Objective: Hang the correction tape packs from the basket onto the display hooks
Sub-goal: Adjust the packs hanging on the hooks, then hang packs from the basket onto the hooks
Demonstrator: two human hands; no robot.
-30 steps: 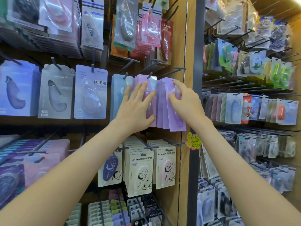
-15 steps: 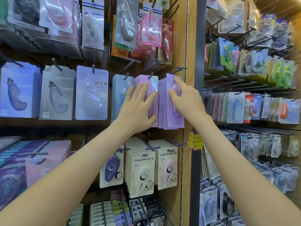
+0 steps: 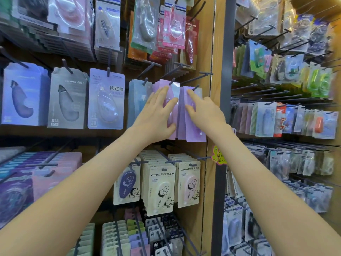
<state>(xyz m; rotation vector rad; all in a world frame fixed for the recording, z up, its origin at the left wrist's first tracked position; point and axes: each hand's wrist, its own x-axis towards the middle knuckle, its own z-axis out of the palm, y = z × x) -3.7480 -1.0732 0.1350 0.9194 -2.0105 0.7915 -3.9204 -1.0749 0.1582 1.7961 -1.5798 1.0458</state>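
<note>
packs: flat rectangular lilac card packs (image 3: 193,133), hanging in two fanned stacks on dark wire hooks (image 3: 172,81)
left hand (image 3: 156,117): fingers straight, spread, flat on left stack
right hand (image 3: 204,111): fingers straight, pressing right stack

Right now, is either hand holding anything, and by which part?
Nothing is held. The left hand and the right hand both lie open, fingers straight, against the fronts of the purple packs hanging on hooks.

A neon tag (image 3: 218,155) (handwritten) sticks to the wooden divider (image 3: 207,200).
</note>
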